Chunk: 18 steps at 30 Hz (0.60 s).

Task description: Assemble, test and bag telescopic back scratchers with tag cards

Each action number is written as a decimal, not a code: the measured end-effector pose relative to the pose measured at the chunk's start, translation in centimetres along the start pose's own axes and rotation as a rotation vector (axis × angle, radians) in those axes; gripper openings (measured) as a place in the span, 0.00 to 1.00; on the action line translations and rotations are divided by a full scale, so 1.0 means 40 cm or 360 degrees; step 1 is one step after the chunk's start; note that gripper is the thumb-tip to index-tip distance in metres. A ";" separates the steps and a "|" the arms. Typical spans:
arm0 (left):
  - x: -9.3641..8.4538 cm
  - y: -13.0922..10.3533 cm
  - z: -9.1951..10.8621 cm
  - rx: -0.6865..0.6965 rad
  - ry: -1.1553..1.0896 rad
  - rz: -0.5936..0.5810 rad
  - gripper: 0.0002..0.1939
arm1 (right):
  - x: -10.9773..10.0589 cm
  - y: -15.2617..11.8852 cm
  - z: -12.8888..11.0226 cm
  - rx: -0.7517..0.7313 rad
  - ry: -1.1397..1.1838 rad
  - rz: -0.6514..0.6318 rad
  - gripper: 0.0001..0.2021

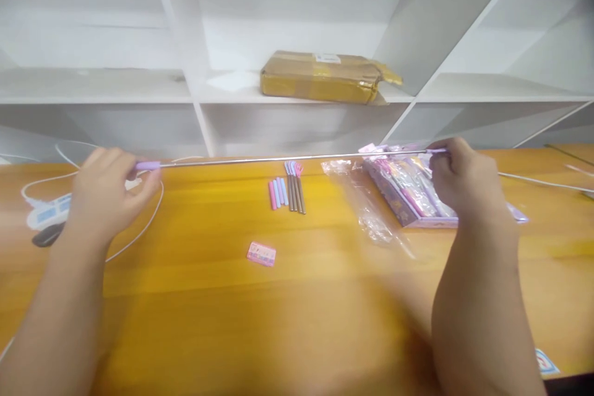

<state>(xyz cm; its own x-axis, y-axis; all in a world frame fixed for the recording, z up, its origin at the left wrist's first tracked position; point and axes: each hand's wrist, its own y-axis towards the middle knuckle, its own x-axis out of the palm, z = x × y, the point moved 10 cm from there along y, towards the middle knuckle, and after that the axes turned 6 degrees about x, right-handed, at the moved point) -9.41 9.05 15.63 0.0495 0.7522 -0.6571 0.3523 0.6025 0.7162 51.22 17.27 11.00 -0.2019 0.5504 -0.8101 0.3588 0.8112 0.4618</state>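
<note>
A thin metal telescopic rod (260, 161) with purple ends is stretched out level above the far part of the table. My left hand (107, 189) grips its purple handle on the left. The purple tip at the other end is pinched in my right hand (466, 179), whose fingers hide part of it. Below the rod lie several pink, blue and purple handle tubes (278, 193). Beside them are several metal rods with curved blue and pink heads (296, 189). Nearer to me a small pink card (261, 254) lies flat.
A purple box (403, 210) of plastic-wrapped items stands under my right hand, with clear plastic wrappers (371, 219) to its left. At left are a white power strip (49, 213) and cables. A taped carton (322, 77) rests on the white shelf (232, 99) behind the wooden table (195, 322).
</note>
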 end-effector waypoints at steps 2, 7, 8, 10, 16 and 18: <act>0.001 0.003 0.007 -0.0001 0.0003 -0.0003 0.11 | -0.004 0.002 0.007 0.0027 -0.0044 0.0040 0.16; 0.000 0.008 0.014 -0.0040 0.0046 -0.0041 0.10 | 0.001 0.003 0.007 0.0054 -0.0108 0.0042 0.15; -0.010 0.010 0.018 -0.0028 0.0053 -0.0022 0.10 | 0.002 0.003 0.006 0.0051 -0.0124 0.0048 0.15; -0.037 0.012 0.029 0.0021 0.0071 0.0046 0.10 | 0.005 0.006 0.007 0.0052 -0.0158 0.0041 0.15; -0.079 0.011 0.048 0.0128 0.0016 0.0070 0.13 | -0.013 0.016 0.035 0.0098 -0.0184 0.0120 0.15; -0.076 0.012 0.054 0.0142 -0.0023 0.0063 0.14 | -0.031 0.016 0.040 0.0072 -0.0154 0.0202 0.15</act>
<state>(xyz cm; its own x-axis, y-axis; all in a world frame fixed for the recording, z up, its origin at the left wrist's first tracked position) -7.37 6.49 17.47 0.0782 0.7706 -0.6325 0.4317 0.5457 0.7182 53.15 16.78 11.71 -0.0646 0.6248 -0.7781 0.4168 0.7254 0.5478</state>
